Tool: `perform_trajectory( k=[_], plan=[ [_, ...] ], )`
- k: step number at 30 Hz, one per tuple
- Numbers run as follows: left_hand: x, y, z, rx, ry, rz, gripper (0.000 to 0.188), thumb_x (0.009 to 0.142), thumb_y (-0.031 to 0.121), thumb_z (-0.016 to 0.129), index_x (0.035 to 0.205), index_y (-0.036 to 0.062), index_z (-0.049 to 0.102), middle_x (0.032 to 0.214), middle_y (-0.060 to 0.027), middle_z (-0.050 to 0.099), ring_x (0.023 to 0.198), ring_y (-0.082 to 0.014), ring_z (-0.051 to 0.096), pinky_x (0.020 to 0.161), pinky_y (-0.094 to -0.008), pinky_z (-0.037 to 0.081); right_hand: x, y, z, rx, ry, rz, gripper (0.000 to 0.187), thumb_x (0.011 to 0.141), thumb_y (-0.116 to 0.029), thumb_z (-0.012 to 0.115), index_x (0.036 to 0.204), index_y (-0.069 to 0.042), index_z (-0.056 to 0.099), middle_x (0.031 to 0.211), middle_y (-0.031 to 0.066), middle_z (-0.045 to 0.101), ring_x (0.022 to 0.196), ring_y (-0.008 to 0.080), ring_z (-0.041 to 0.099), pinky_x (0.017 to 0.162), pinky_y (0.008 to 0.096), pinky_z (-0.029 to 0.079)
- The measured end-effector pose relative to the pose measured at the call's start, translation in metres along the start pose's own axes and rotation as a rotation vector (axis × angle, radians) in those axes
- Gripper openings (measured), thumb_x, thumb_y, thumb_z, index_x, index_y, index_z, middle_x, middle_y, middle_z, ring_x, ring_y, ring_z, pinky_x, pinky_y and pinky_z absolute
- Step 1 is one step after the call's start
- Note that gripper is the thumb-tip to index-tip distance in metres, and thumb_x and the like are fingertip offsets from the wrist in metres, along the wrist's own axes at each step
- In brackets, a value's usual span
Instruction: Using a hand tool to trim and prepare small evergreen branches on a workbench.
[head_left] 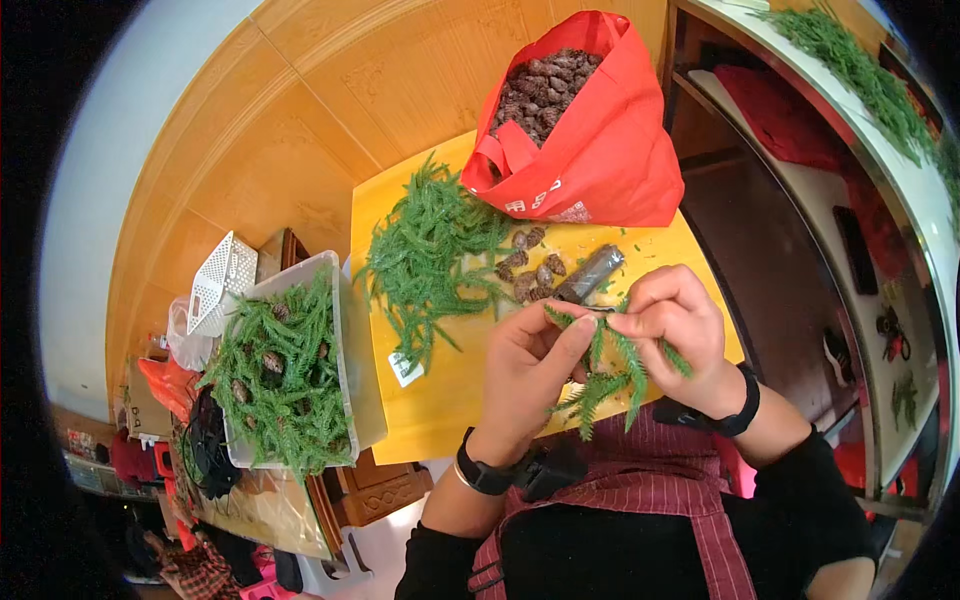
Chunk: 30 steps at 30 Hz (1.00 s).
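Observation:
My left hand (pixel 530 375) is closed, thumb and fingers pinching the top of a green artificial pine sprig (pixel 630 370). Thumb and forefinger of my right hand (pixel 678 325) pinch the same sprig where its stems meet, close to my left fingertips. Its needled branches hang down between the hands, over the table's near edge. A thin dark strand shows at the pinch; I cannot tell whether it is wire or stem. Just beyond the hands lie a dark roll in clear wrap (pixel 592 273) and several loose pine cones (pixel 523 287).
On the yellow table (pixel 425 415) lies a pile of green sprigs (pixel 430 240). A red bag (pixel 610 150) full of pine cones stands behind. At left is a clear plastic bin (pixel 345 350) of sprigs with cones. A white basket (pixel 222 285) stands beyond it; a glass-topped shelf (pixel 850 130) runs along the right.

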<state>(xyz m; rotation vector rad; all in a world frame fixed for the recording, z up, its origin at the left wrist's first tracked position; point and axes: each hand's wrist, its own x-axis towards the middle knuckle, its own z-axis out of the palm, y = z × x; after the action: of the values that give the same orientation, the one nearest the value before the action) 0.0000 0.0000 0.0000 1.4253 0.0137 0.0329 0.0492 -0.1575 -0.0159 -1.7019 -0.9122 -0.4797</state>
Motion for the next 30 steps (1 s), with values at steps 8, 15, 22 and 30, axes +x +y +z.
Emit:
perform_trajectory(
  k=[8, 15, 22, 30],
  plan=[
    [0.006, -0.011, 0.002, -0.154, -0.025, -0.078, 0.012, 0.084, 0.009, 0.057, 0.092, 0.0009, 0.059, 0.075, -0.0035, 0.059, 0.06, -0.0076, 0.055, 0.051, -0.0179, 0.042, 0.003, 0.011, -0.004, -0.161, 0.017, -0.294, 0.016, 0.064, 0.006, 0.066, 0.075, -0.003, 0.057, 0.074, 0.0065, 0.05, 0.068, 0.0207, 0.053, 0.057, 0.0288, 0.044],
    [0.014, -0.019, -0.01, 0.319, -0.09, 0.572, 0.016, 0.078, -0.005, 0.058, 0.094, -0.0012, 0.059, 0.094, -0.0072, 0.054, 0.08, -0.0119, 0.055, 0.064, -0.0218, 0.047, 0.0, 0.001, -0.017, 0.011, -0.075, -0.055, 0.023, 0.063, 0.005, 0.066, 0.084, -0.005, 0.062, 0.081, 0.0098, 0.056, 0.076, 0.0249, 0.057, 0.064, 0.0298, 0.046],
    [0.011, -0.019, -0.005, 0.187, -0.041, 0.531, 0.018, 0.074, -0.009, 0.058, 0.091, -0.0013, 0.06, 0.095, -0.0104, 0.055, 0.088, -0.0166, 0.055, 0.075, -0.0243, 0.045, -0.001, -0.003, -0.019, -0.224, -0.022, -0.237, 0.025, 0.061, 0.003, 0.068, 0.082, -0.009, 0.064, 0.084, 0.0071, 0.055, 0.078, 0.0237, 0.055, 0.068, 0.0327, 0.045],
    [0.002, -0.02, 0.001, 0.023, -0.057, 0.363, 0.015, 0.076, -0.006, 0.056, 0.089, 0.0, 0.055, 0.098, -0.0092, 0.055, 0.091, -0.0146, 0.053, 0.077, -0.0252, 0.044, -0.003, -0.009, -0.016, -0.472, 0.084, -0.426, 0.026, 0.054, -0.011, 0.069, 0.079, -0.019, 0.066, 0.083, -0.0041, 0.057, 0.075, 0.0144, 0.049, 0.065, 0.0308, 0.033]
  ],
)
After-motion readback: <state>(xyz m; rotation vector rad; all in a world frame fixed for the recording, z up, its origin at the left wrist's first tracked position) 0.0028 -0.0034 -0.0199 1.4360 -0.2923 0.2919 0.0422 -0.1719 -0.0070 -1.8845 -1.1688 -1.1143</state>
